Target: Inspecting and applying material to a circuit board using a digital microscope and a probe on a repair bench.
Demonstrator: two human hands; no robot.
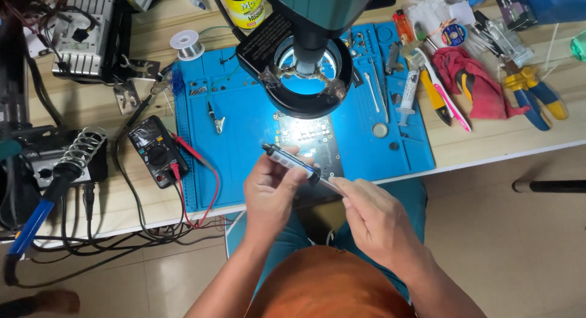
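The microscope (317, 7) is cut off by the top edge and hides part of the blue mat (244, 147) beneath it. The circuit board (308, 141) is washed out by glare, its parts too small to tell, and its near edge is hidden behind the left hand (268, 193). The pen tool (292, 162) has its tip hidden by the fingers (348, 190) of the right hand (378, 223). The yellow bottle (243, 7) is cut off at the top.
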